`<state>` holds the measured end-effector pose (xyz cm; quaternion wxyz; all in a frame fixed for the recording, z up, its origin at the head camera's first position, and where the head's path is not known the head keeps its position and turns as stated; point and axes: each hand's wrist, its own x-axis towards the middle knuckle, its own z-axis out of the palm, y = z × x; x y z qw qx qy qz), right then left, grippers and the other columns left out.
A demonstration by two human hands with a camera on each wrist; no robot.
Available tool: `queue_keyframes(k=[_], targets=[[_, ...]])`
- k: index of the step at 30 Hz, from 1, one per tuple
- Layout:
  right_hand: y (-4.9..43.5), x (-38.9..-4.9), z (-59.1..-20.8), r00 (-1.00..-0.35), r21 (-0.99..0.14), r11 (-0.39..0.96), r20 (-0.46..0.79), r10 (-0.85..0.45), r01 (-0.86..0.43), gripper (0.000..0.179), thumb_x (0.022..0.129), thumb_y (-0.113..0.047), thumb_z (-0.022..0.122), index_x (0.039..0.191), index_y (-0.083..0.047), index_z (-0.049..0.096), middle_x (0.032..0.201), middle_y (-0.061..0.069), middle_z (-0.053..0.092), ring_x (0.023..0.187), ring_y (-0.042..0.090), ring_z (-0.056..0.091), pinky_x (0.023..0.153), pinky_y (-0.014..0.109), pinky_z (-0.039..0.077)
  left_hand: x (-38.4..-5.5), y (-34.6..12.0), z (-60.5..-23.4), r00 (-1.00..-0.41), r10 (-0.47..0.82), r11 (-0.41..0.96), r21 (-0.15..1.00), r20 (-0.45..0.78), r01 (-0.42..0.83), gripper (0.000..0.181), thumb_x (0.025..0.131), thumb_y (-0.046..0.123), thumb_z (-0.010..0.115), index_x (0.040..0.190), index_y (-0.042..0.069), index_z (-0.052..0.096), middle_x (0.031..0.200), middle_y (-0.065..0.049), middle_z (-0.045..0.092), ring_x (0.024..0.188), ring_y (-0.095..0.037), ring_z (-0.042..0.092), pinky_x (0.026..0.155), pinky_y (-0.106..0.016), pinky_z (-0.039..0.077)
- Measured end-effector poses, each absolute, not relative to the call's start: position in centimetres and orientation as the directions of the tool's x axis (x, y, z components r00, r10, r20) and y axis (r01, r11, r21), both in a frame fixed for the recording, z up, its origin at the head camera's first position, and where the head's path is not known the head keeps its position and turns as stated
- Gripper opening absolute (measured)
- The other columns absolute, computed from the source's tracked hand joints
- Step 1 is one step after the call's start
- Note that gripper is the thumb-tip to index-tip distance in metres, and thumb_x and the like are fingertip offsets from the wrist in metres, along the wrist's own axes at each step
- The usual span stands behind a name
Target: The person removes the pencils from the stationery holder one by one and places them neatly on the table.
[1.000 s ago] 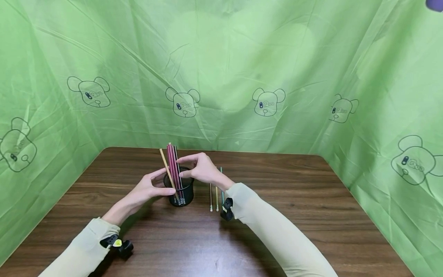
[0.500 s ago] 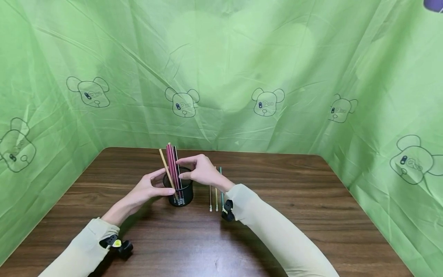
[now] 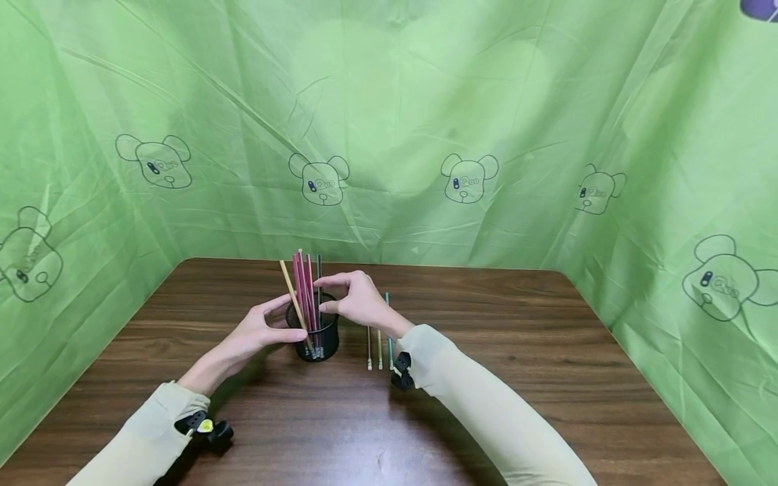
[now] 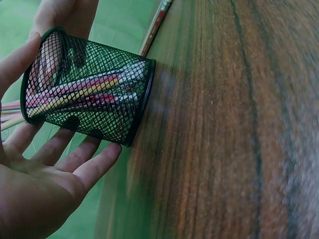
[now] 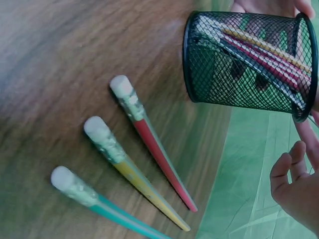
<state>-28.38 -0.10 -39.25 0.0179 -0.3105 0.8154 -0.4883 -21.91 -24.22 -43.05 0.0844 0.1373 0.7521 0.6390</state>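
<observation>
A black mesh pencil cup (image 3: pixel 328 343) stands on the table, holding several eraser-tipped pencils whose eraser ends are down. My left hand (image 3: pixel 255 335) grips its left side, thumb at the near rim and fingers spread along the mesh in the left wrist view. Above the rim, my right hand (image 3: pixel 358 297) pinches a dark pencil (image 3: pixel 319 267) between thumb and index finger. Pinkish-red pencils (image 3: pixel 298 273) lean to its left. A yellow pencil (image 3: pixel 288 275) tilts furthest left, close to my left thumb.
Right of the cup, three pencils lie side by side on the wooden table (image 3: pixel 498 351): red (image 5: pixel 157 157), yellow (image 5: pixel 142 186) and teal (image 5: pixel 117 211). Green printed fabric (image 3: pixel 395 101) surrounds the table at the back and sides.
The dark pencil has shifted right with my right hand, away from the pinkish-red ones, opening a gap between them. My left hand and the cup have stayed about where they were.
</observation>
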Motion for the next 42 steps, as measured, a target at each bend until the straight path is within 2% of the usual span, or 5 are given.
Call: queue_keyframes(k=[11,21,27,31,42], targets=[[-1.1,-27.9,-39.5,-0.827,-0.848,0.271,0.290,-0.482,-0.455,0.046,0.081,0.005,0.088,0.124,-0.010,0.079,0.120,0.005,0.076,0.113,0.016,0.071,0.101,0.032,0.052,-22.0,-24.3,-43.2,-0.947,0.316,0.141,0.985,0.052,0.101,0.086,0.091,0.015,0.083,0.164,0.007,0.036,0.150,-0.022,0.055,0.130,-0.034,0.059,0.098,-0.030,0.050],[-0.8,-28.2,-39.0,-0.844,-0.814,0.321,0.339,-0.415,-0.484,0.049,0.080,0.000,0.090,0.125,-0.013,0.079,0.092,0.007,0.077,0.079,0.014,0.069,0.068,0.026,0.053,-22.1,-24.3,-43.2,-0.949,0.310,0.152,0.982,0.060,0.111,0.087,0.091,0.015,0.083,0.164,0.006,0.036,0.150,-0.024,0.054,0.131,-0.037,0.058,0.098,-0.030,0.051],[-0.5,-28.2,-38.4,-0.845,-0.840,0.264,0.350,-0.403,-0.474,0.051,0.082,0.005,0.087,0.129,-0.009,0.076,0.111,0.014,0.077,0.082,0.014,0.073,0.064,0.026,0.055,-22.1,-24.3,-43.3,-0.949,0.309,0.148,0.983,0.060,0.110,0.087,0.090,0.015,0.084,0.163,0.006,0.037,0.151,-0.024,0.054,0.131,-0.036,0.058,0.098,-0.030,0.050],[-0.2,-28.3,-38.0,-0.856,-0.862,0.236,0.340,-0.389,-0.449,0.053,0.082,0.007,0.086,0.130,-0.010,0.076,0.123,0.010,0.074,0.084,0.012,0.074,0.063,0.025,0.056,-22.0,-24.3,-43.2,-0.949,0.309,0.151,0.983,0.057,0.108,0.088,0.090,0.015,0.083,0.164,0.005,0.036,0.151,-0.024,0.053,0.131,-0.036,0.058,0.099,-0.030,0.050],[0.8,-28.6,-36.7,-0.856,-0.884,0.181,0.337,-0.393,-0.431,0.061,0.080,0.012,0.085,0.135,-0.011,0.074,0.130,0.010,0.070,0.089,0.016,0.075,0.071,0.029,0.059,-22.0,-24.3,-43.3,-0.954,0.297,0.169,0.982,0.036,0.090,0.089,0.090,0.017,0.084,0.164,0.007,0.035,0.153,-0.022,0.052,0.133,-0.037,0.056,0.099,-0.031,0.049]])
